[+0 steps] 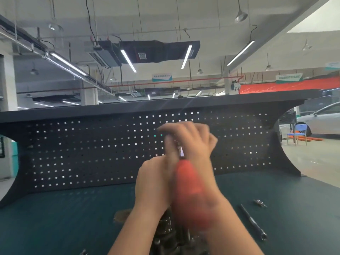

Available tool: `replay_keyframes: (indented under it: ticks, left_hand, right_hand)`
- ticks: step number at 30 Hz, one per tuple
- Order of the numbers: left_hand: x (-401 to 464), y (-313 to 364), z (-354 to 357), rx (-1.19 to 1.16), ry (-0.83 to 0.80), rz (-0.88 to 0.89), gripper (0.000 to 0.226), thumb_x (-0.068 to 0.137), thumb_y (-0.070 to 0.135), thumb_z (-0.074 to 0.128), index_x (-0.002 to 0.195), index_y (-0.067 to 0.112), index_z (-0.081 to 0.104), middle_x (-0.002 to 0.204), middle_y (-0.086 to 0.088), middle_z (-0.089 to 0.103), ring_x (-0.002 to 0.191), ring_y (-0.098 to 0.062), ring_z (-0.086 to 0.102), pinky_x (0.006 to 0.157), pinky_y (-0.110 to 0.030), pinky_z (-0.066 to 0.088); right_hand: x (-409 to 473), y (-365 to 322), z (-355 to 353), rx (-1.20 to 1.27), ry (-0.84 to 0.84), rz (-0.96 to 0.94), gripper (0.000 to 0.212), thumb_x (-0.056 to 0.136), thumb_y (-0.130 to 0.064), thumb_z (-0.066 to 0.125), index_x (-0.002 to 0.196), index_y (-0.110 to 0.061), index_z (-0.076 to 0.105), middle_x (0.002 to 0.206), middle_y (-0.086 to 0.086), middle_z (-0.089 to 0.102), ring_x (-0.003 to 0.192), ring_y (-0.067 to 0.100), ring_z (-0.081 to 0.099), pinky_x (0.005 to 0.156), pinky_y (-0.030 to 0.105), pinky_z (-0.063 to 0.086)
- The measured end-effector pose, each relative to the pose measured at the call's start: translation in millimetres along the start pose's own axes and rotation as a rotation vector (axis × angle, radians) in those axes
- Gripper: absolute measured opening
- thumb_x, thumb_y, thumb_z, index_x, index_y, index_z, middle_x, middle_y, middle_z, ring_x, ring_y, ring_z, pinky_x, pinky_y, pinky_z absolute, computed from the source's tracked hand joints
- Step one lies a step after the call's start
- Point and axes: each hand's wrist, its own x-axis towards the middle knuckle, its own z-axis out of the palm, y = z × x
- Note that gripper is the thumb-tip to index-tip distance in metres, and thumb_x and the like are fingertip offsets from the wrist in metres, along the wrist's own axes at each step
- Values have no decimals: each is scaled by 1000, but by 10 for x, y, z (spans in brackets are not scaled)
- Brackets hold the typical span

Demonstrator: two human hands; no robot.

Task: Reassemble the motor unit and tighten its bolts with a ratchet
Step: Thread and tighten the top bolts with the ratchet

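Both hands are raised in front of the pegboard, and the picture is blurred by motion. A ratchet with a thick red handle (189, 196) and a short metal shaft points up between them. My left hand (154, 181) grips it near where the shaft meets the handle. My right hand (191, 138) curls its fingers over the ratchet's head, which is hidden. The dark motor unit (169, 230) sits low on the bench beneath my forearms, mostly covered by them.
The bench top (55, 218) is dark green, backed by a black pegboard (92, 153) with a shelf above. A long extension bar (253, 223) and a small metal bit (259, 203) lie at the right. A blue chair (299, 132) and a car stand beyond the right end.
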Motion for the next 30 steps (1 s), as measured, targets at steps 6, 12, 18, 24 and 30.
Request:
replay_keyframes:
  ticks: [6, 12, 18, 24, 30]
  left_hand:
    - [2, -291, -49, -197, -99, 340, 38, 82, 66, 50, 80, 37, 74, 66, 23, 69, 65, 3, 64, 57, -26, 52]
    - [-27, -162, -34, -66, -112, 235, 17, 79, 44, 50, 77, 34, 63, 75, 6, 69, 64, -9, 55, 60, -28, 39]
    - [-117, -3, -50, -27, -137, 93, 34, 72, 1, 67, 77, 19, 39, 63, -3, 35, 62, -25, 37, 57, -27, 44]
    - [23, -295, -34, -208, -85, 350, 37, 84, 61, 54, 73, 32, 73, 60, 15, 67, 59, -6, 61, 53, -31, 48]
    - [-31, -181, -49, -17, -54, 323, 42, 90, 53, 30, 65, 41, 62, 52, 6, 54, 56, -5, 49, 59, -17, 32]
  right_hand:
    - [32, 561, -425, 426, 76, 500, 22, 78, -35, 51, 100, -35, 56, 89, -8, 56, 87, 5, 54, 76, 22, 41]
    - [15, 35, -133, 169, 81, 178, 39, 75, -9, 39, 93, -38, 59, 88, -15, 57, 90, 17, 50, 84, 41, 40]
    - [-18, -29, -62, -107, -101, -37, 27, 78, -15, 54, 99, -25, 68, 93, -8, 60, 100, 19, 42, 88, 44, 29]
    - [58, 485, -376, 319, 114, 513, 20, 78, -32, 49, 96, -31, 58, 86, -11, 55, 97, 14, 52, 81, 31, 40]
    - [0, 37, -60, 239, 127, 223, 38, 74, -12, 39, 93, -41, 54, 86, -22, 53, 91, 18, 50, 81, 46, 43]
